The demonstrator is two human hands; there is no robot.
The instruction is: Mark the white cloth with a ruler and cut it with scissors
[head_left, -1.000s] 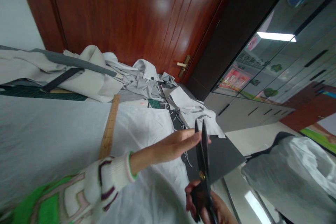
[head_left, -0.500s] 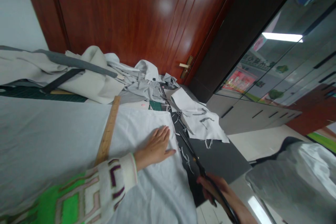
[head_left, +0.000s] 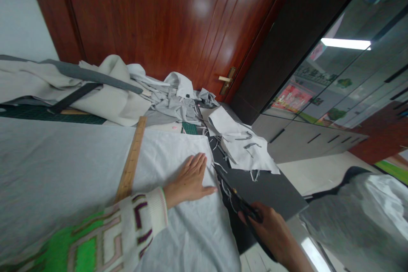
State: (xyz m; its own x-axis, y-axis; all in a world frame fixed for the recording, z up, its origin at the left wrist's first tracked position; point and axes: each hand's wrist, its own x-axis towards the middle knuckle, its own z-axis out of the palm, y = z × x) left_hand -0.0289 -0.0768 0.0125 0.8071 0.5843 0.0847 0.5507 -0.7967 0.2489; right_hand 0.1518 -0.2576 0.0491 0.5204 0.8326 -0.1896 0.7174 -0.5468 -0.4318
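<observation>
Pale grey-white fabric (head_left: 178,153) lies spread over the table. My left hand (head_left: 190,178) rests flat on it close to the right edge, fingers stretched out and thumb pointing right. My right hand (head_left: 270,225) grips a pair of black scissors (head_left: 240,204) just beyond that edge. Their blades point up and left, with the tips at the fabric's edge near my left fingers. Whether the tips touch the cloth I cannot tell. Left of my left hand, a wooden ruler (head_left: 131,157) lies across the fabric.
Cut white cloth (head_left: 245,146) and thread scraps lie on the dark tabletop (head_left: 270,191). Crumpled fabric (head_left: 178,97) is heaped at the back against a brown door (head_left: 143,17). A green cutting mat (head_left: 86,118) shows at left. A grey bag (head_left: 357,216) stands at right.
My right hand has turned the scissors, bringing the blades left and down to the fabric's edge. My left hand has stayed in place, its thumb reaching slightly further right.
</observation>
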